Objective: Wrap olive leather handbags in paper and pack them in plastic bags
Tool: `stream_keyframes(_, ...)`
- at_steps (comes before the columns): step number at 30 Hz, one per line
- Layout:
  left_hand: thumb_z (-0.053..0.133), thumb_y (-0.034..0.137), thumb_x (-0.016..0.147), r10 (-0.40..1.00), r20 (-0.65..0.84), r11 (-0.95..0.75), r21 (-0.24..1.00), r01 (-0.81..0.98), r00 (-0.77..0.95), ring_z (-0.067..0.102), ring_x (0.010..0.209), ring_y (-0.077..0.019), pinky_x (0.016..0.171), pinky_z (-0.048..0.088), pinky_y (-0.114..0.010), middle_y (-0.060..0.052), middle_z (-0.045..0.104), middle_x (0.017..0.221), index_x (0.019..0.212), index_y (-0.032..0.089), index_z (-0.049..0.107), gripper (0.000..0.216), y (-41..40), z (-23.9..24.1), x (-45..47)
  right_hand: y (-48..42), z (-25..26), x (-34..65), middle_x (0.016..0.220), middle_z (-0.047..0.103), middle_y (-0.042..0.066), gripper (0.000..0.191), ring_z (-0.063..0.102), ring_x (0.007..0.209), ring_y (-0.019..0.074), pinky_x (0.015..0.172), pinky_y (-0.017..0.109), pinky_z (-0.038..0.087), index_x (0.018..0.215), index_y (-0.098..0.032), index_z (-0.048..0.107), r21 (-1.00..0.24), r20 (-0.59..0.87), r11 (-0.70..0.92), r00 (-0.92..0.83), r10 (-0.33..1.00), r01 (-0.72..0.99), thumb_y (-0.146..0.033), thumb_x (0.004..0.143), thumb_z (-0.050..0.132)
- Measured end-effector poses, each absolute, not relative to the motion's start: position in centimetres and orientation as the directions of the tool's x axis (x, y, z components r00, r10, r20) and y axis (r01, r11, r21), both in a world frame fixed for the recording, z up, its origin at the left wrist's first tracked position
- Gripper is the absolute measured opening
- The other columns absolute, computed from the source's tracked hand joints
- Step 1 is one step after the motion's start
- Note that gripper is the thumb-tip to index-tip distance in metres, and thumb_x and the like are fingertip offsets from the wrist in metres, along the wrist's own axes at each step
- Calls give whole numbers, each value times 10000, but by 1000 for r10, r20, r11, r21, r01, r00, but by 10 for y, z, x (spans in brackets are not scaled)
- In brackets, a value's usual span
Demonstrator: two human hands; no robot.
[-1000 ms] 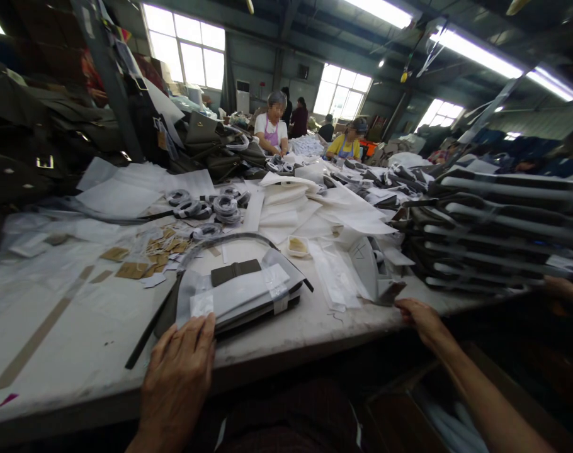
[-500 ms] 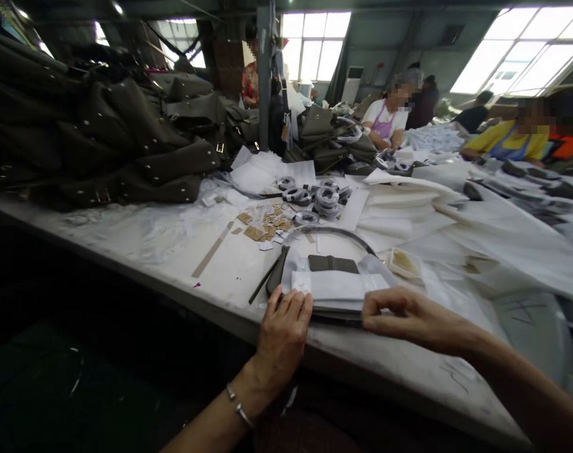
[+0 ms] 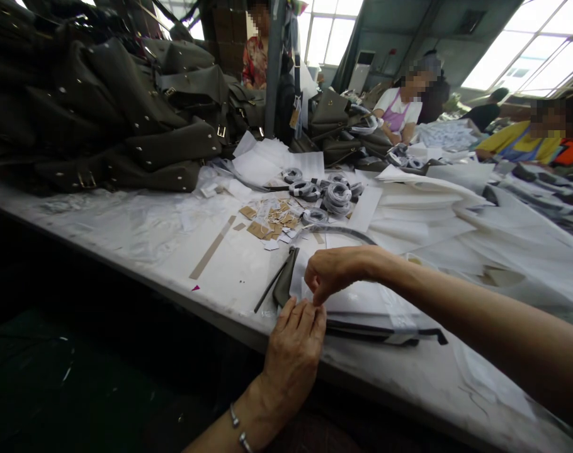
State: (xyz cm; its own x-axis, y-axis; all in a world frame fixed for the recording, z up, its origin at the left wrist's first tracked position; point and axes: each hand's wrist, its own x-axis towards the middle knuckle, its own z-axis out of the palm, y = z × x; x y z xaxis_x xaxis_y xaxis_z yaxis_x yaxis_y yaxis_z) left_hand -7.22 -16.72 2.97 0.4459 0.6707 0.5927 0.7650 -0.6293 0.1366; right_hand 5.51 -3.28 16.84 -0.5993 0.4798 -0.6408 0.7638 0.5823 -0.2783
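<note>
I record the white-wrapped dark bag [image 3: 362, 303] lying at the near edge of the counter [image 3: 225, 286], its long axis running left to right roughly along that edge, with most of its length to the right of the left hand [image 3: 296, 346]. Both hands stand close together at the bag's left end — the left hand with its fingertips over the near corner, the right hand [image 3: 331, 270] curled just beyond them, its forearm crossing above the wrapping from the right. The left hand is nearer that edge — whether either hand pinches anything, I cannot tell.
</note>
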Motion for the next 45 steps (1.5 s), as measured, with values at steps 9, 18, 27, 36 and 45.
stream_keyframes(9,265,82,967,661,613,-631,143,763,432,605,1125,-220,1075,444,-409,-106,660,1136,1274,119,601,456,-167,32,-72,-19,151,35,507,602,-62,95,525,487,109,537,229,412,644,-196,744,-223,-689,646,-587,425,730,-259,612,808)
stream_keyframes(18,312,68,945,682,588,-621,152,769,435,609,1112,-212,1097,425,-439,-109,656,1180,1270,134,594,436,-165,29,-71,-24,125,19,544,655,34,293,653,645,246,654,353,461,498,-185,641,84,-553,776,-618,558,625,-270,481,921)
stream_keyframes(27,358,52,921,687,566,-613,115,781,456,589,1149,-220,1105,402,-509,-89,654,1133,1293,158,561,437,-166,28,-73,-24,142,64,1081,691,189,330,591,1037,340,906,450,376,1047,-130,685,367,-116,641,-651,750,674,-298,777,769)
stream_keyframes(36,463,110,918,678,548,-650,136,748,490,610,1064,-218,1089,416,-479,-84,645,1066,1270,145,555,366,-160,37,-74,-91,101,101,935,739,66,135,653,919,202,882,324,451,909,-195,741,-260,128,591,-579,805,764,-198,906,607)
stream_keyframes(45,553,268,945,741,367,-646,163,746,562,628,857,-206,835,509,-376,-59,658,911,939,178,646,130,-121,82,-72,-96,92,126,1411,564,124,452,479,1332,301,1132,515,316,1351,-214,585,-303,126,401,-381,916,865,-399,942,542)
